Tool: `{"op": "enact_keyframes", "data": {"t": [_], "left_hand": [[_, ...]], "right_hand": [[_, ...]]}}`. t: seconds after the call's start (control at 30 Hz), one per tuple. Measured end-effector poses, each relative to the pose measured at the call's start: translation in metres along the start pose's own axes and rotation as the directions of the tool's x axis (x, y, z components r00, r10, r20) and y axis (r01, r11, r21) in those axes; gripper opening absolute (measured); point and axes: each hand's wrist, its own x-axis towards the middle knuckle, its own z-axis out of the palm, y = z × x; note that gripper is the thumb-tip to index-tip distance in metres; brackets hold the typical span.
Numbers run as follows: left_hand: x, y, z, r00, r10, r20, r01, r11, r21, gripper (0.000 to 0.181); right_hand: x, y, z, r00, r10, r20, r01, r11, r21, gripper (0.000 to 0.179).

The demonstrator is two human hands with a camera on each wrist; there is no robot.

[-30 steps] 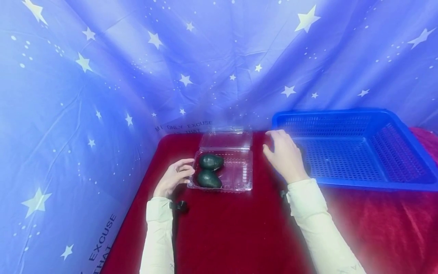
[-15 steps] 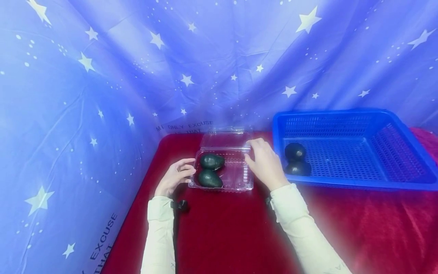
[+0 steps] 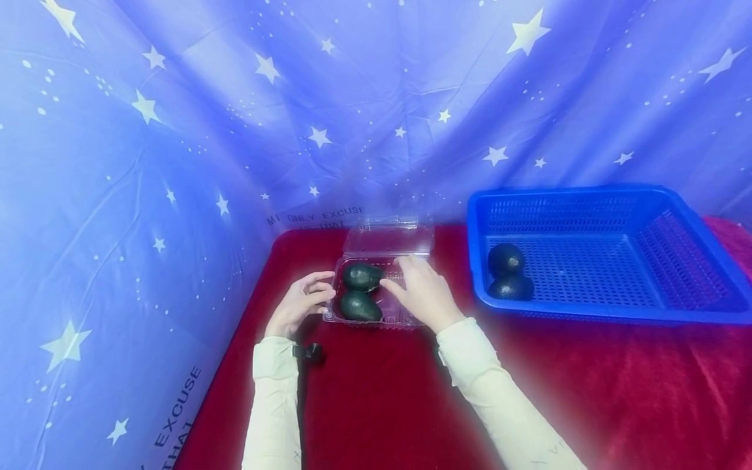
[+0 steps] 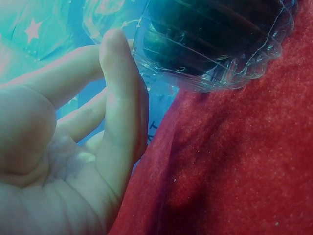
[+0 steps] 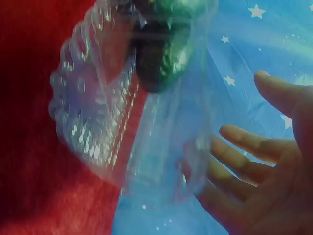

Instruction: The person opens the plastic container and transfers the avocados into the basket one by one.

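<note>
A clear plastic clamshell container (image 3: 405, 317) stands with its lid (image 3: 388, 241) laid back behind it. Two dark green avocados, a rear one (image 3: 361, 277) and a front one (image 3: 360, 305), lie in its left half. My left hand (image 3: 298, 305) has its bent fingertips at the container's left wall; in the left wrist view a fingertip (image 4: 117, 44) is right beside the plastic. Over the container's right half is my right hand (image 3: 424, 290), thumb near the rear avocado's narrow end. In the right wrist view its fingers (image 5: 239, 161) are spread and hold nothing.
A blue perforated plastic basket (image 3: 587, 313) stands on the right, with two more dark avocados, one behind (image 3: 505, 260) and one in front (image 3: 511, 287), at its left end. Red cloth (image 3: 376, 405) covers the table. A blue star-patterned curtain (image 3: 376, 85) closes off the back and left.
My right hand has moved left from beside the basket to over the container, bringing the avocados in the basket into view. The left hand has stayed at the container's left side.
</note>
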Motion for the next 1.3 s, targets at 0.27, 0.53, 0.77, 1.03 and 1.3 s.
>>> {"op": "enact_keyframes", "data": {"t": [0.27, 0.53, 0.77, 1.03, 1.3], "left_hand": [[-0.001, 0.000, 0.000, 1.000, -0.004, -0.007, 0.004, 1.000, 0.006, 0.054], [-0.001, 0.000, 0.000, 1.000, -0.004, -0.013, 0.004, 1.000, 0.005, 0.053], [0.001, -0.001, 0.000, 1.000, 0.002, -0.009, -0.002, 1.000, -0.001, 0.053], [0.002, -0.002, 0.000, 1.000, -0.003, 0.001, 0.003, 1.000, 0.001, 0.054], [0.003, -0.003, -0.002, 1.000, -0.005, 0.001, 0.005, 1.000, 0.008, 0.054]], "right_hand": [[0.001, -0.008, 0.017, 0.998, 0.005, 0.067, -0.004, 1.000, -0.014, 0.051], [0.002, -0.011, 0.031, 0.994, -0.016, 0.108, 0.018, 1.000, -0.023, 0.058], [0.002, -0.013, 0.041, 0.983, -0.052, 0.178, 0.055, 0.998, -0.010, 0.057], [0.000, -0.012, 0.052, 0.973, -0.055, 0.224, 0.056, 0.998, 0.001, 0.061], [0.000, -0.012, 0.056, 0.967, -0.074, 0.243, 0.071, 0.997, 0.021, 0.066]]}}
